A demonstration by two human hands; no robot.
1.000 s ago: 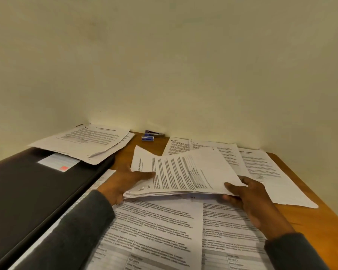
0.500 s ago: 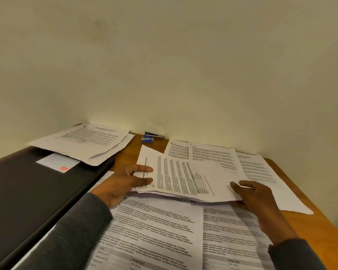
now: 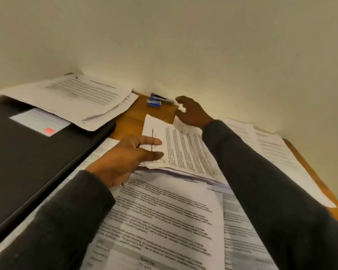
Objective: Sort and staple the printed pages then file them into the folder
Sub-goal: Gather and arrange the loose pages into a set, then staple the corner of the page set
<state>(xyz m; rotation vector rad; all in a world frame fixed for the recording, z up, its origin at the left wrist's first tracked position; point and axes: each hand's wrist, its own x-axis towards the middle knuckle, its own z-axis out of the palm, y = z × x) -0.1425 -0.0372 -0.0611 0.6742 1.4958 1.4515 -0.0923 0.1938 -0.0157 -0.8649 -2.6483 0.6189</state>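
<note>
A thin stack of printed pages (image 3: 185, 151) lies on the table's middle, over other sheets. My left hand (image 3: 129, 158) rests on its left edge, thumb and forefinger stretched flat across the paper. My right hand (image 3: 191, 112) hovers over the far part of the table with loosely spread fingers, holding nothing, just right of a blue and grey stapler (image 3: 160, 99) that lies by the wall. A small blue staple box (image 3: 154, 103) sits in front of the stapler. The black folder (image 3: 27, 152) lies closed at the left.
More printed pages (image 3: 72, 94) lie across the folder's far corner. Large printed sheets (image 3: 164, 221) cover the near table, and others (image 3: 281, 158) spread to the right edge. The wooden table (image 3: 133, 117) shows bare near the stapler. A plain wall stands close behind.
My right hand let go of the stack's right edge and moved up and left across the table to beside the stapler. The stack now lies flat under my left hand.
</note>
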